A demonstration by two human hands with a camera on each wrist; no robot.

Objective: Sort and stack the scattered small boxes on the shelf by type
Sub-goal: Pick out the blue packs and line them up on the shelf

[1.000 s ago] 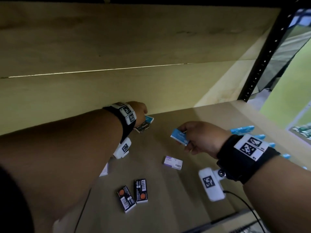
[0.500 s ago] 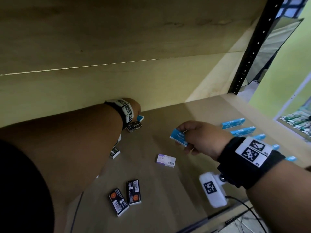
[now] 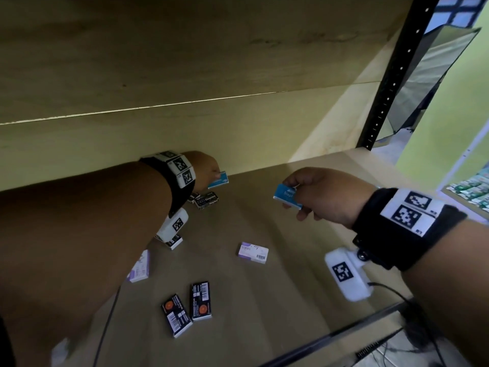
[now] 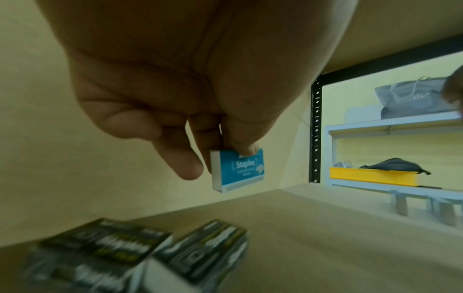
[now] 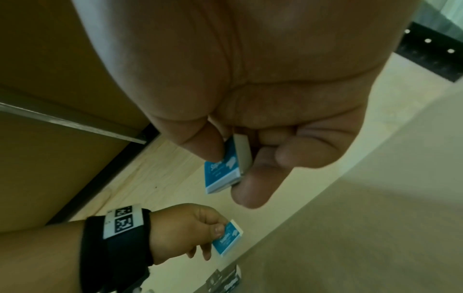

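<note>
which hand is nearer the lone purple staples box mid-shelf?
Right. The right hand hovers just behind the purple box, holding a blue box; the left hand is farther back by the wall.

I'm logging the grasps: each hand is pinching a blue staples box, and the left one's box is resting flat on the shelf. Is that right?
Not quite. The left hand does pinch a blue staples box, but the left wrist view shows it lifted clear of the shelf. The right hand pinches the other blue box.

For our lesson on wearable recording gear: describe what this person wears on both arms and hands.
Hands and forearms are bare, no gloves or sleeves. Each wrist has a wide black band carrying white tags with black square codes. Under each hangs a white camera pod with its own code; a thin black cable leaves the right one.
</note>
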